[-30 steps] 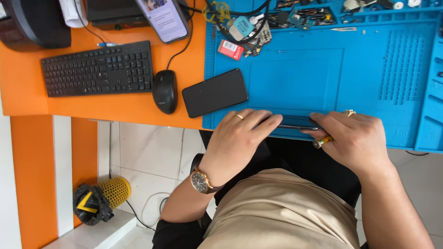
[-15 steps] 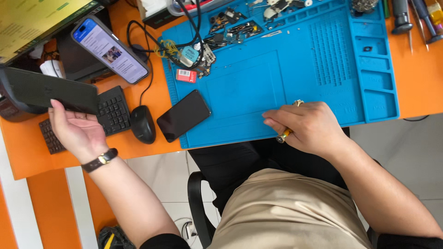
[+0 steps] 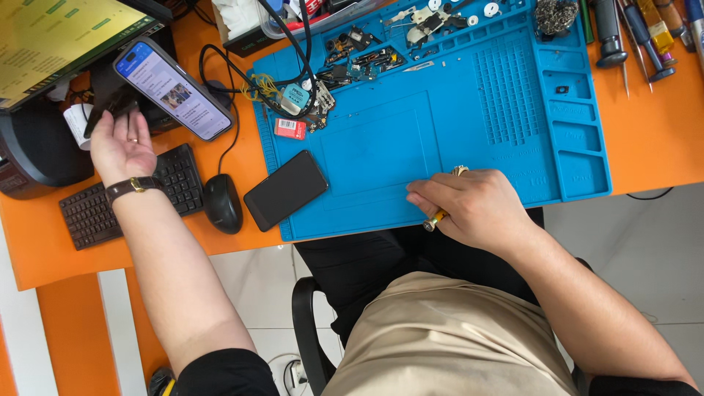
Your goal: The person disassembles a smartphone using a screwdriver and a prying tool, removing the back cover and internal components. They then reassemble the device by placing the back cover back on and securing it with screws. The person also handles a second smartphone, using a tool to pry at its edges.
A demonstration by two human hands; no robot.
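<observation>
Phones: two, lit one [image 3: 174,89] propped, dark one [image 3: 286,190] on blue mat [image 3: 469,125].

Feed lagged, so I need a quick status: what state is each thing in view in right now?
Left hand: raised over the keyboard, touching a black object by the monitor.
Right hand: resting on the blue mat, closed on a small yellow-handled tool.
Propped phone: screen lit.
Black phone: flat on the mat edge, screen dark.
Monitor: on.
Mouse: untouched.
</observation>
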